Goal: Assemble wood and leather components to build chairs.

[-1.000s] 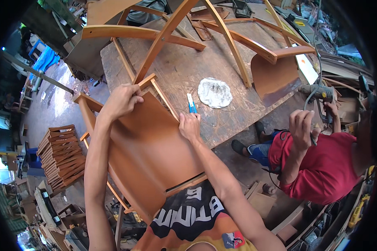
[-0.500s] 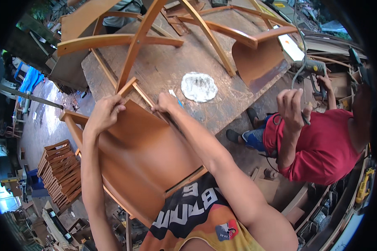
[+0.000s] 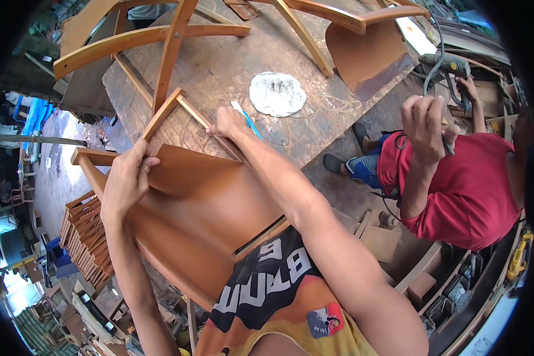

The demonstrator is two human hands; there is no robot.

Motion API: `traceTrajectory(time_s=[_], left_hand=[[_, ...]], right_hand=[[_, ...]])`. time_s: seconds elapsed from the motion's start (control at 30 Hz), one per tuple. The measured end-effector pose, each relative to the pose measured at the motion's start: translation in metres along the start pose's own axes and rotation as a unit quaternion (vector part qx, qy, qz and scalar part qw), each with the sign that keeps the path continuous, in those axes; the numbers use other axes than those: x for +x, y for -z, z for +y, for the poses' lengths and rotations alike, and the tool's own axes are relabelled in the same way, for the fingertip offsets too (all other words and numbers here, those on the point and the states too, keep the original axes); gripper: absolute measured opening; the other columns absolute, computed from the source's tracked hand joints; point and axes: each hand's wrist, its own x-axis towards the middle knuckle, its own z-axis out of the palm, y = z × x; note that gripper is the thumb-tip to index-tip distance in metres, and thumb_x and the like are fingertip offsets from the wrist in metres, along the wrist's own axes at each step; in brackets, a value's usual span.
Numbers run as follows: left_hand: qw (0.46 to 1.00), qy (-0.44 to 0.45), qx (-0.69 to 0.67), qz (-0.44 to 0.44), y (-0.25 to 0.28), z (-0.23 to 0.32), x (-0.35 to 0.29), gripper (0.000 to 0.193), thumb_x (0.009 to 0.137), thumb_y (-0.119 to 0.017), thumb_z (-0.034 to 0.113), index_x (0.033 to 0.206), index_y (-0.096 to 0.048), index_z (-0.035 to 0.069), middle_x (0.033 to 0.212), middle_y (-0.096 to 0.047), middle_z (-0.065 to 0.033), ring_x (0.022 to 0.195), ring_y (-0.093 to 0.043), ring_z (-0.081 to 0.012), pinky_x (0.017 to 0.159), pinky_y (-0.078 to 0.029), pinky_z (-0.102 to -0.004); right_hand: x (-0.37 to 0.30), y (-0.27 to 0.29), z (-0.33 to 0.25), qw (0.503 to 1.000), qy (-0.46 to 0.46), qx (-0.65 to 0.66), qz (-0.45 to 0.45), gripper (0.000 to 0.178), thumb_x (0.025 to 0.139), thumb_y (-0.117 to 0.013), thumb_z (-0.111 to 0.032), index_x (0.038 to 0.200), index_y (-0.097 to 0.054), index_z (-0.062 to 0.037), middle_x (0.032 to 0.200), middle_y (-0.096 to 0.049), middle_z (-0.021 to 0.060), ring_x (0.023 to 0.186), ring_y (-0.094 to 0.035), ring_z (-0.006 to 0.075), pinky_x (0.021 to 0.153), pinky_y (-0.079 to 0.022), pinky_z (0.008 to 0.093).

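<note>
A chair with a brown leather-like seat (image 3: 219,190) leans between my torso and the worktable. A slim wooden frame (image 3: 163,115) with a corner at its far end sticks out past the far edge of the seat, over the tabletop. My left hand (image 3: 126,178) is closed round the near part of the frame's left rail, its thumb by the seat's corner. Around the right rail, beside the seat's far edge, my right hand (image 3: 226,123) is closed. A blue-and-white pen-like tool (image 3: 247,118) lies on the table just beyond my right hand; my forearm partly covers it.
On the worktable (image 3: 219,65) are a white round patch (image 3: 277,95), curved wooden chair frames (image 3: 172,50) and another brown seat (image 3: 368,56). A person in a red shirt (image 3: 463,184) stands at right, holding a power drill (image 3: 448,64). Stacked wooden slats (image 3: 88,237) stand at left.
My left hand has slid nearer to me along the left rail, baring more of it. My right hand keeps its hold on the right rail. The whole view has shifted slightly.
</note>
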Motion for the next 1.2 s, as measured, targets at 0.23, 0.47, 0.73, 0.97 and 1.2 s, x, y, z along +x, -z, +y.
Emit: traceTrajectory(time_s=[0.23,0.47,0.73,0.97,1.2], left_hand=[[0.999,0.001,0.018,0.026,-0.002,0.002,-0.013,0.011,0.082,-0.058,-0.007,0.086,-0.049,-0.002,0.077,-0.058,-0.0211,0.074,-0.059,-0.0413,0.063,-0.045,-0.0414],[1.000,0.002,-0.008,0.024,-0.008,-0.012,-0.006,0.009,0.087,-0.057,-0.003,0.088,-0.049,-0.002,0.074,-0.056,-0.0201,0.069,-0.057,-0.0395,0.061,-0.044,-0.0401],[0.992,0.024,0.003,0.122,-0.029,-0.006,-0.013,0.006,0.092,-0.056,0.003,0.089,-0.053,0.000,0.067,-0.056,-0.0145,0.059,-0.057,-0.0321,0.057,-0.044,-0.0355],[0.985,-0.017,0.036,0.167,-0.032,-0.008,-0.007,0.006,0.088,-0.062,-0.003,0.086,-0.057,0.000,0.074,-0.065,-0.0139,0.063,-0.063,-0.0291,0.058,-0.047,-0.0335],[0.987,0.043,0.042,0.151,-0.029,-0.022,0.003,0.004,0.090,-0.059,0.000,0.089,-0.056,-0.001,0.079,-0.066,-0.0172,0.070,-0.066,-0.0346,0.061,-0.049,-0.0351]], right_hand=[[0.005,-0.003,-0.002,0.999,-0.030,-0.006,-0.033,0.057,0.068,-0.085,-0.043,0.103,-0.071,-0.0011,0.114,-0.066,0.0202,0.111,-0.062,0.0332,0.092,-0.051,0.0405],[0.008,-0.007,0.007,0.998,-0.022,0.009,-0.051,0.058,0.068,-0.085,-0.044,0.104,-0.070,-0.0001,0.112,-0.066,0.0223,0.110,-0.062,0.0343,0.091,-0.052,0.0420],[0.004,-0.013,0.003,0.999,0.013,0.022,0.023,0.050,0.068,-0.084,-0.044,0.085,-0.073,0.0017,0.092,-0.069,0.0250,0.093,-0.067,0.0376,0.082,-0.052,0.0453],[0.012,-0.013,0.012,0.999,0.027,-0.010,0.037,0.049,0.070,-0.083,-0.045,0.081,-0.073,0.0014,0.093,-0.070,0.0237,0.092,-0.068,0.0343,0.079,-0.053,0.0436],[0.008,-0.003,0.005,0.997,-0.021,0.020,-0.069,0.058,0.068,-0.085,-0.045,0.105,-0.071,-0.0035,0.115,-0.066,0.0193,0.114,-0.060,0.0325,0.093,-0.051,0.0419]])
